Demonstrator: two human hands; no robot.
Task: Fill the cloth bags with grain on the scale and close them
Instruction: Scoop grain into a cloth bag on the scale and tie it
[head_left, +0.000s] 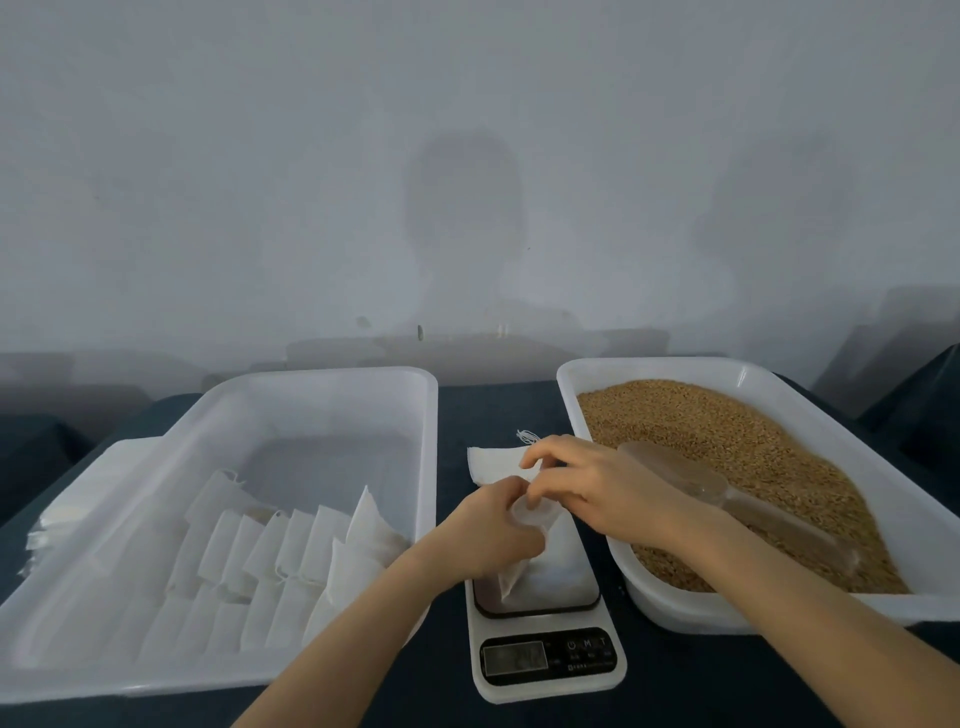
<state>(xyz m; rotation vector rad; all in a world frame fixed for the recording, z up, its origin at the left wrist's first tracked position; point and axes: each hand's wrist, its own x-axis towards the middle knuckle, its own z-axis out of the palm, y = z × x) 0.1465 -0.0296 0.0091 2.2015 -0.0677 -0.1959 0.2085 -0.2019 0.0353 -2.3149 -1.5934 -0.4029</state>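
A small white cloth bag (548, 564) stands on the white kitchen scale (545, 660) in the middle of the dark table. My left hand (488, 530) grips the bag's neck from the left. My right hand (587, 480) pinches the top of the bag or its string from above; the fingers hide which. Another flat white bag (493, 462) with a loose drawstring lies just behind the scale. To the right, the white tub (649, 597) holds brown grain (727, 431), and a clear plastic scoop (727, 493) lies on it.
At the left, a large white tub (311, 379) holds several filled white bags (291, 545) leaning in rows. A stack of flat bags (67, 514) lies outside its left wall. A pale wall rises behind the table.
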